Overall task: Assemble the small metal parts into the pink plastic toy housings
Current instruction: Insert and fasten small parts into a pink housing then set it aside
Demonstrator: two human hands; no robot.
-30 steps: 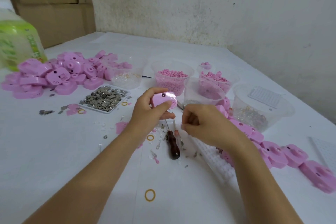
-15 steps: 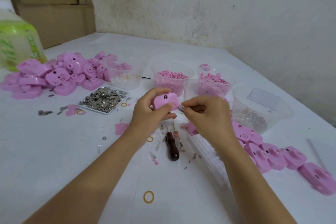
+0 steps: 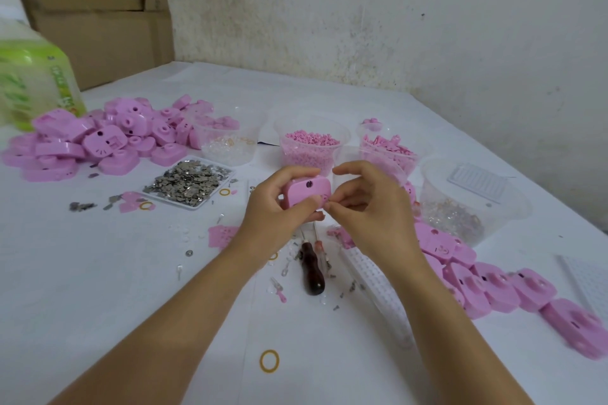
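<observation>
My left hand [image 3: 279,207] grips a pink toy housing [image 3: 306,192] above the table's middle, thumb across its lower face. My right hand [image 3: 368,207] has its thumb and forefinger pinched together at the housing's right edge; whatever small part they pinch is too small to make out. A white tray of small metal parts [image 3: 189,182] lies to the left. A heap of pink housings [image 3: 98,138] sits at the far left, and a row of pink housings [image 3: 493,286] runs along the right.
Clear tubs stand behind my hands: one with clear bits [image 3: 227,145], two with pink pieces [image 3: 311,145] [image 3: 388,148], and a large one [image 3: 467,204] at the right. A dark-handled screwdriver [image 3: 311,268], a white grid strip [image 3: 371,279], rubber bands [image 3: 269,361] and loose bits lie below.
My right hand rose from the table and came left to the housing's right edge. My left hand kept its grip on the housing and tilted it slightly.
</observation>
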